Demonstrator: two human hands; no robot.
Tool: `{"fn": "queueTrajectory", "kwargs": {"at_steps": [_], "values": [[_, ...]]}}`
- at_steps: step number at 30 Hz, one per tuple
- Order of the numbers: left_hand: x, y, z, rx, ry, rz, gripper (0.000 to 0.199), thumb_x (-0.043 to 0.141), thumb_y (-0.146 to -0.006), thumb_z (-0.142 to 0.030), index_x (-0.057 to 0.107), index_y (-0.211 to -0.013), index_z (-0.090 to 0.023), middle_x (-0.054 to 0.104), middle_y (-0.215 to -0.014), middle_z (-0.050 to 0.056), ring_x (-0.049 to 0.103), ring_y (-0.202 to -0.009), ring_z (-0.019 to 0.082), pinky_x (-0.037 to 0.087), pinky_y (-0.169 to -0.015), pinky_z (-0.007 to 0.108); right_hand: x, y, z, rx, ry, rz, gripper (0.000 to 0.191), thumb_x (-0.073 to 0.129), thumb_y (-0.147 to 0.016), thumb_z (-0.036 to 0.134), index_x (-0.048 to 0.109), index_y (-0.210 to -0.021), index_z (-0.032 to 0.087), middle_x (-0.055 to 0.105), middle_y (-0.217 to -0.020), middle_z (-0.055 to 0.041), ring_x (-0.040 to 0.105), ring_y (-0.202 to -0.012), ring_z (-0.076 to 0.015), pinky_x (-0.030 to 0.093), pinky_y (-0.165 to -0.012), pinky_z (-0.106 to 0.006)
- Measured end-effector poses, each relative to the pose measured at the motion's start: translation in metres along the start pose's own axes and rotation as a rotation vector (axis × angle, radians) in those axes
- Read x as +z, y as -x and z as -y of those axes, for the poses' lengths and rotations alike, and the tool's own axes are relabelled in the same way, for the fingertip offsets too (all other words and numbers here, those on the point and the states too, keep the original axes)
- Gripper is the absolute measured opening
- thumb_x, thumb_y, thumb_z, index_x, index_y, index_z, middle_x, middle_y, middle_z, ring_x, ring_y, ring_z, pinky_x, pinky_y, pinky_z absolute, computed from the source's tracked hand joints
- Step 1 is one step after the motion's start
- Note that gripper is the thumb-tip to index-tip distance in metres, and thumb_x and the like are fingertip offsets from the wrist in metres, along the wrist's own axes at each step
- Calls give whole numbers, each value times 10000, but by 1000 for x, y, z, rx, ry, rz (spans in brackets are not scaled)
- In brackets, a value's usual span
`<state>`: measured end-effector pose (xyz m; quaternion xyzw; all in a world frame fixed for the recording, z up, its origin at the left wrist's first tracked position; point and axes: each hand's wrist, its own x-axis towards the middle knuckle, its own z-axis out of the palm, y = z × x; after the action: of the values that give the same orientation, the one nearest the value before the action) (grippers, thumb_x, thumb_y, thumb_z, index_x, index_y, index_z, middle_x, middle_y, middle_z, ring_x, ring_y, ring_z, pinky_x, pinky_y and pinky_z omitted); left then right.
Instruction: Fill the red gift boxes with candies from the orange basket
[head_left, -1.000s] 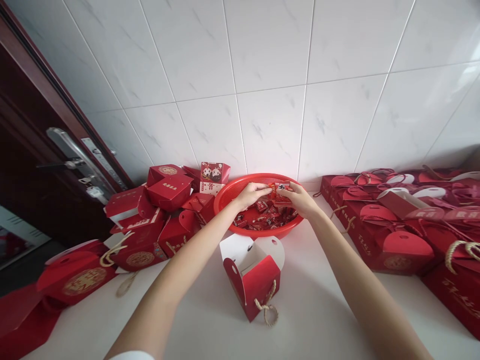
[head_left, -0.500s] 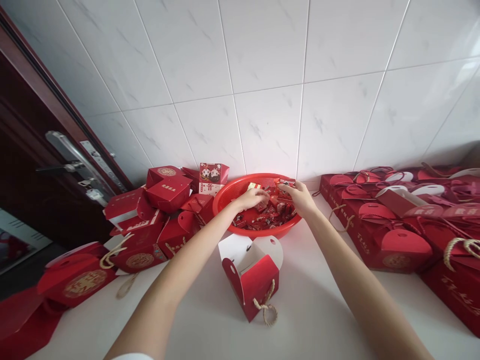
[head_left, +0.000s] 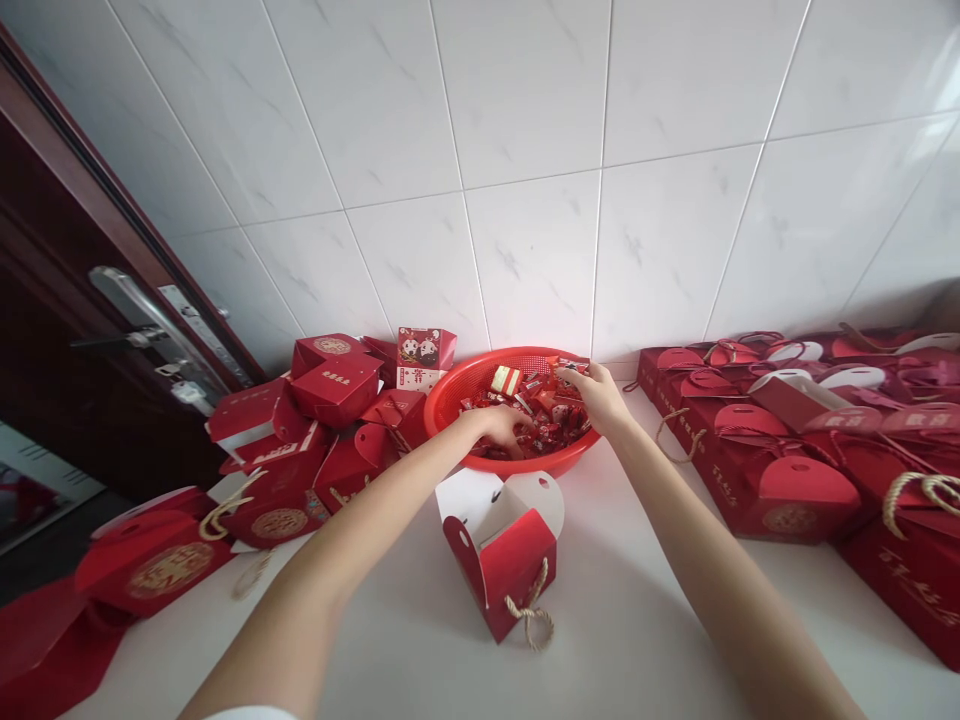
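The open red box [head_left: 521, 560] stands on the white counter [head_left: 615, 620], its flaps up, its pale inner walls showing and its twisted cord [head_left: 527, 611] hanging loose at the near side. It is neither folded shut nor tied; its floor is hidden, so whether anything lies inside cannot be told. Taking that box as the middle of a clock, the red basket [head_left: 517, 465] sits just beyond it at 12 o'clock, well stocked with small red wrapped sweets [head_left: 550, 436] and one yellow-and-white packet [head_left: 506, 380] near its far wall. The left hand [head_left: 504, 425] dips among the sweets with curled fingers, and whether it grips any cannot be told. The right hand [head_left: 598, 396], at the basket's 2 o'clock rim, pinches a red packet [head_left: 570, 369] between thumb and fingers. From 2 to 3 o'clock stand rows of red boxes [head_left: 806, 495], many with flaps brought together and cords over them, which look finished. From 9 to 11 o'clock lies a looser heap of boxes [head_left: 337, 390], some tilted, at least one partly open; how many are filled cannot be seen.
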<state>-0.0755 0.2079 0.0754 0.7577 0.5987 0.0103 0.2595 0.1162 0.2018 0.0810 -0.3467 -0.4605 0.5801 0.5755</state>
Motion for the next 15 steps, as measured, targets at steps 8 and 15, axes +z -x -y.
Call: {"fn": "queueTrajectory", "kwargs": {"at_steps": [8,15], "values": [[-19,16,-11,-31,-80,-206,355,581,-873,-283,687,-1199,-191,664,-1302,136,566,-1265,326,467,-1021,398,1,1,-1,-17,-8,-23,244,787,-637,295,633,-789,181,721,-751,-10,711,-726,-199,603,-650,-317],[-5,23,-24,109,25,217,307,732,-698,-272,802,-996,-247,782,-812,-6,723,-756,208,573,-713,274,3,2,0,-24,10,-24,240,769,-632,293,638,-803,185,719,-762,-13,696,-681,-190,589,-602,-312]]}}
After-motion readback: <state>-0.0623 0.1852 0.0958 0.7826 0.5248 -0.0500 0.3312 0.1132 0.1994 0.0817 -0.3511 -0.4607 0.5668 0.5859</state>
